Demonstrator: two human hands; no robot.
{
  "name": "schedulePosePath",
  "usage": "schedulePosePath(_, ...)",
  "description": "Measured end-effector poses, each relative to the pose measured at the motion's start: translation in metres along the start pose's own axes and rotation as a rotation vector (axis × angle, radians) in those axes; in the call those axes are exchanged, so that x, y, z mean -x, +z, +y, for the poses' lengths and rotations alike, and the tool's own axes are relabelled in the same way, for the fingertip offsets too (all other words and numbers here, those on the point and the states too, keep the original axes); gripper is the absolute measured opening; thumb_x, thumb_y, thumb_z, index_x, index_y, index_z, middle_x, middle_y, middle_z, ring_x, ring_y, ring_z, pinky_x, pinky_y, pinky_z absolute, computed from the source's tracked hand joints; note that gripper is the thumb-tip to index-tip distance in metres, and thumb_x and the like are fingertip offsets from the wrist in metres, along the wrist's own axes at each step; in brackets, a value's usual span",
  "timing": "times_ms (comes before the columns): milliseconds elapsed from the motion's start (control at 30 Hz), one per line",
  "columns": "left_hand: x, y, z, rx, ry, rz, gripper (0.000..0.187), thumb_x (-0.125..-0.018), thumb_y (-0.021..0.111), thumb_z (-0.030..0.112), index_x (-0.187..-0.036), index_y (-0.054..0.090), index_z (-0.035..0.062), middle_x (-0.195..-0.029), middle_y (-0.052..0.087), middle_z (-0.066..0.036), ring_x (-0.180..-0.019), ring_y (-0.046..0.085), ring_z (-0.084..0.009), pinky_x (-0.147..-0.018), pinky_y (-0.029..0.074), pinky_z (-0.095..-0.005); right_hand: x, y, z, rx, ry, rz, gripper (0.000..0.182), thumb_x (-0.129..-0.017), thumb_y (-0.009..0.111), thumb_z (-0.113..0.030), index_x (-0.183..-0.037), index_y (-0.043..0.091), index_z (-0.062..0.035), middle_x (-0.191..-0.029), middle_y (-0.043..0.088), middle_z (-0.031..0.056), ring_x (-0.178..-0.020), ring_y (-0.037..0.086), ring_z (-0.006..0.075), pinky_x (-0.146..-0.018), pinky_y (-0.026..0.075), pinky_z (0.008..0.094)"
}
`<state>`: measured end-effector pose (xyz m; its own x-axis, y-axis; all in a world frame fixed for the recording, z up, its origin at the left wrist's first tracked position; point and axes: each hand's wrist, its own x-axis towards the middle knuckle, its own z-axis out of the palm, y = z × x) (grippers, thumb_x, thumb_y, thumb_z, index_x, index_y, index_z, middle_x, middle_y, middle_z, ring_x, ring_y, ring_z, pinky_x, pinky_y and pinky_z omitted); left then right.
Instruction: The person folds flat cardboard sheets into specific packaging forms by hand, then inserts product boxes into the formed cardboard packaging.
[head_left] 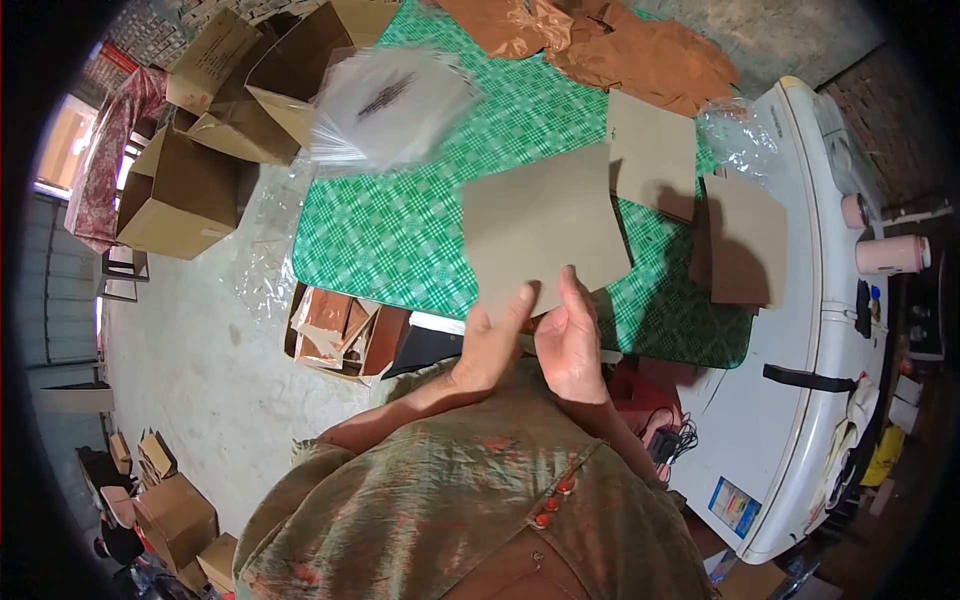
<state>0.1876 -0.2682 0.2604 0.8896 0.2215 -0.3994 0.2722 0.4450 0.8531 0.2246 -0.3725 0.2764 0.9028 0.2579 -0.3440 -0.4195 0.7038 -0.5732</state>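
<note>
A flat beige sheet point(545, 225) is raised over the green checked tablecloth point(400, 235). My left hand point(495, 335) pinches its near edge, thumb on top and the other fingers hidden beneath. Just to the right, my right hand point(570, 340) is at the same edge, its thumb pointing up and its palm partly visible; whether it grips the sheet is unclear. Behind and right of the held sheet lies a beige stack point(655, 150), and farther right another beige stack point(745, 240) rests near the table's end.
Clear plastic bags point(390, 105) lie fanned at the table's back left. Brown wrapped material point(640, 60) covers the far edge. Open cardboard boxes point(185, 190) stand left. A box of brown pieces point(335, 330) is under the near edge. A white appliance point(800, 300) borders the right side.
</note>
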Motion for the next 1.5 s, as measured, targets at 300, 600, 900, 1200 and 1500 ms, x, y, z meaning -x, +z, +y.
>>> schedulePosePath(300, -0.027, -0.067, 0.068, 0.07, -0.135, -0.208, 0.036, -0.092, 0.067, 0.022, -0.118, 0.059, -0.0026, -0.107, 0.067, -0.01, -0.09, 0.065, -0.0205, -0.064, 0.052, -0.0327, 0.002, -0.048, -0.036, 0.243, -0.151, 0.058, 0.037, -0.099, 0.055, -0.019, -0.132, 0.048, -0.0038, -0.11, 0.066, 0.0085, -0.097, 0.063, 0.0171, -0.076, 0.051, 0.0332)
schedulePosePath(600, -0.039, -0.075, 0.06, 0.329, -0.15, -0.252, 0.055, -0.096, 0.063, 0.036, -0.13, 0.05, -0.0048, -0.111, 0.067, -0.012, -0.095, 0.068, -0.0199, -0.078, 0.059, -0.0299, 0.005, -0.042, -0.021, 0.428, -0.325, 0.055, 0.033, -0.098, 0.056, -0.007, -0.13, 0.053, 0.0032, -0.127, 0.06, 0.0091, -0.113, 0.058, 0.0164, -0.098, 0.045, 0.0326)
schedulePosePath(900, -0.028, -0.047, 0.03, 0.114, -0.144, -0.114, 0.046, -0.098, 0.062, 0.024, -0.135, 0.049, -0.0019, -0.119, 0.063, -0.011, -0.108, 0.061, -0.0208, -0.091, 0.051, -0.0348, -0.005, -0.05, -0.029, 0.62, -0.188, -0.031, 0.029, -0.097, 0.062, -0.01, -0.123, 0.059, 0.0025, -0.113, 0.064, 0.0048, -0.101, 0.057, 0.009, -0.089, 0.046, 0.0257)
schedulePosePath(1200, -0.029, -0.043, 0.023, -0.056, -0.201, -0.117, 0.044, -0.097, 0.064, 0.02, -0.132, 0.052, -0.0041, -0.122, 0.062, -0.013, -0.113, 0.059, -0.0206, -0.095, 0.049, -0.0335, -0.03, -0.034, -0.041, 1.45, -0.115, -0.158, 0.039, -0.094, 0.062, -0.017, -0.125, 0.054, 0.0049, -0.091, 0.07, 0.0134, -0.085, 0.068, 0.0234, -0.075, 0.053, 0.0361)
schedulePosePath(1500, -0.031, -0.032, 0.018, -0.144, -0.148, 0.016, 0.028, -0.099, 0.057, 0.021, -0.107, 0.065, -0.0044, -0.092, 0.065, -0.004, -0.08, 0.057, -0.0112, -0.069, 0.047, -0.0276, -0.014, -0.012, 0.01, 2.096, -0.649, -0.172, 0.095, -0.087, 0.067, -0.041, -0.147, 0.018, 0.0137, -0.15, 0.027, 0.033, -0.143, 0.021, 0.0483, -0.115, 0.018, 0.057)
